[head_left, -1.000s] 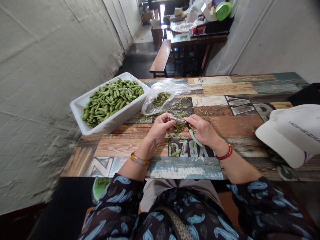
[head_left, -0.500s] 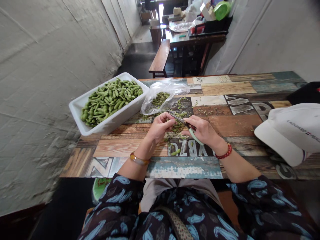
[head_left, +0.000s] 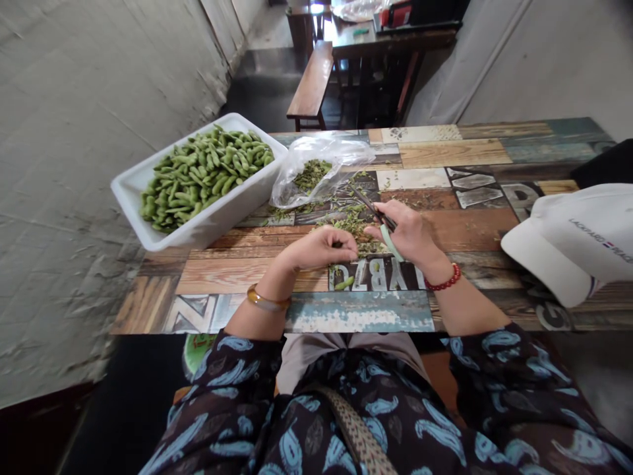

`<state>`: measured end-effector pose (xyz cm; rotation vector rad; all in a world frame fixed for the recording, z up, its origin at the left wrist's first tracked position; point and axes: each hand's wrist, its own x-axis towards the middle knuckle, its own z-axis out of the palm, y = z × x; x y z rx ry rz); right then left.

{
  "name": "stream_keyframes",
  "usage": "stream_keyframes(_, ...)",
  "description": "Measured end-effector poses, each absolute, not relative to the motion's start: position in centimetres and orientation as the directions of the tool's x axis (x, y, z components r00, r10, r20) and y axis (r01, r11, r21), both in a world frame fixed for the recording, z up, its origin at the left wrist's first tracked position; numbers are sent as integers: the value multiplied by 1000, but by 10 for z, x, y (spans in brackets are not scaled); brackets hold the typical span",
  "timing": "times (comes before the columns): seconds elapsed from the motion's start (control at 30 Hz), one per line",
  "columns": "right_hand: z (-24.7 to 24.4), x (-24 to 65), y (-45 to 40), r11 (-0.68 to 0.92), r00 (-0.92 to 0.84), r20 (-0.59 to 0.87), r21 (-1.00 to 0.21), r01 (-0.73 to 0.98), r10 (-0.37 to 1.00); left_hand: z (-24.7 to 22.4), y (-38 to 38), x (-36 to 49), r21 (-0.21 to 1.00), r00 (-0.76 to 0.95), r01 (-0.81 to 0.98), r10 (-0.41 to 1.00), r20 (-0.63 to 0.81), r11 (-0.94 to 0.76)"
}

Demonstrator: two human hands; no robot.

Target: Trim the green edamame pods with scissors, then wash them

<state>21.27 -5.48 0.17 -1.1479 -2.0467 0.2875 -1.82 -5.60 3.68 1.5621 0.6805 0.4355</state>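
Note:
My right hand (head_left: pixel 411 231) is closed around scissors (head_left: pixel 380 216) with pale green handles; their blades point forward and left, over the plant trimmings. Close to its left is my left hand (head_left: pixel 327 248), fingers curled and pinched just above the table. Whatever it may hold is hidden by the fingers. Green scraps (head_left: pixel 349 218) lie loose beneath and beyond both hands. A single green soybean pod (head_left: pixel 345 283) rests on the table on the near side of my left hand. Several more pods (head_left: pixel 208 173) are heaped in a white plastic tub (head_left: pixel 222 212) at the left.
Beyond my hands, a clear plastic bag (head_left: pixel 287 183) lies open with trimmings inside. A white cap (head_left: pixel 576 241) sits at the right of the patterned table (head_left: pixel 237 274). Farther off are a wooden bench (head_left: pixel 312 79) and another table (head_left: pixel 356 43). A wall stands at the left.
My left hand has drawn away from the scissor blades, toward me and slightly right. My right hand has shifted right with the scissors, whose tips now point farther forward. The view has tilted down.

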Motion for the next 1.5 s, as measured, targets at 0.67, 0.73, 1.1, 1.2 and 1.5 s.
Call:
stream_keyframes(0.67, 3, 216, -52, 586, -279, 561, -496, 640, 779, 44, -65, -12, 971, 613, 175, 790, 20, -161)
stream_keyframes(0.73, 4, 216, -53, 604, -291, 569, -498, 622, 769, 45, -62, -14, 1000, 535, 11, 845, -2, -5)
stream_keyframes(1.1, 10, 211, -59, 701, -445, 543, -518, 489, 712, 34, -56, -14, 987, 320, -138, 947, -29, 77)
stream_keyframes(1.2, 10, 211, -60, 695, -481, 502, -529, 487, 719, 35, -56, -16, 999, 308, -39, 951, 18, -6)
stream_keyframes(1.5, 12, 208, -65, 691, -511, 467, -535, 486, 722, 39, -54, -17, 971, 353, 127, 924, 146, -202)
